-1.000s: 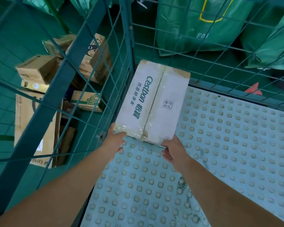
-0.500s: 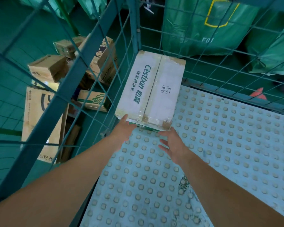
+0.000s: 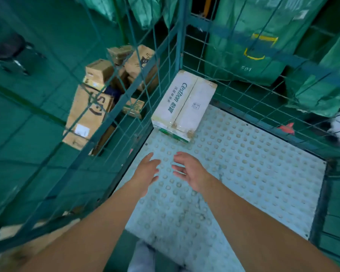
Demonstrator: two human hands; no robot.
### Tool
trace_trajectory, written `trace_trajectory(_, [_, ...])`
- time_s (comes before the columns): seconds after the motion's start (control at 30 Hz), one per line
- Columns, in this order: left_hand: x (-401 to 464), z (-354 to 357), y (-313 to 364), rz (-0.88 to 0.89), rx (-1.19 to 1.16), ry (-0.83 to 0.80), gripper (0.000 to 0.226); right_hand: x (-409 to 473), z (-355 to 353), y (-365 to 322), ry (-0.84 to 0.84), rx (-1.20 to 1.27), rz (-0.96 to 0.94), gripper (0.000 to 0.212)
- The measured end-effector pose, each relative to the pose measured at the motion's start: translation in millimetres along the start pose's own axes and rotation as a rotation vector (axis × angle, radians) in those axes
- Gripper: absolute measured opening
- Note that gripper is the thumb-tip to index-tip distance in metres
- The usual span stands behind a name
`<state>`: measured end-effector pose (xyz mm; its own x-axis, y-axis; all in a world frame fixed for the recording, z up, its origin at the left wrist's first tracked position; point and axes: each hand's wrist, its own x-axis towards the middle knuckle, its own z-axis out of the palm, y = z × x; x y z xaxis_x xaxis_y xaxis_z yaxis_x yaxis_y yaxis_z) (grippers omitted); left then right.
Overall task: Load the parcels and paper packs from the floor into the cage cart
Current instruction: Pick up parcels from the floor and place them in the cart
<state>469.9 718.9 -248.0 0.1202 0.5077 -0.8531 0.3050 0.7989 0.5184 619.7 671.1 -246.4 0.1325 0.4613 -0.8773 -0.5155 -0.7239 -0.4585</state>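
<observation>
The studded cart floor (image 3: 243, 183) carries one white carton (image 3: 185, 108) (pushed into its far-left corner).

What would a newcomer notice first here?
The white box lying in the far left corner of the cage cart, on its studded floor. Both hands, left and right, hover open short of it. Brown parcels sit piled on the floor outside the left mesh wall.
</observation>
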Motion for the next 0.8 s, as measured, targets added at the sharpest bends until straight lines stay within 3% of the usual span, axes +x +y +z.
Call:
trace_trajectory(0.23, [-182, -33, -43, -0.026, -0.132, 0.176, 0.039, -156, 16, 27, -0.154, -0.163, 0.007, 0.013])
trace_trajectory(0.5, [-311, -81, -139, -0.082, -0.3, 0.398, 0.028, -243, 63, 108, -0.329, -0.42, 0.066, 0.025])
trace_trajectory(0.67, [-362, -104, -214, -0.131, -0.499, 0.528, 0.03, -286, 96, 170, -0.453, -0.625, 0.135, 0.006])
trace_trajectory(0.8, [-402, -118, -271, -0.138, -0.722, 0.605, 0.027, -314, 127, 225, -0.543, -0.844, 0.133, 0.007])
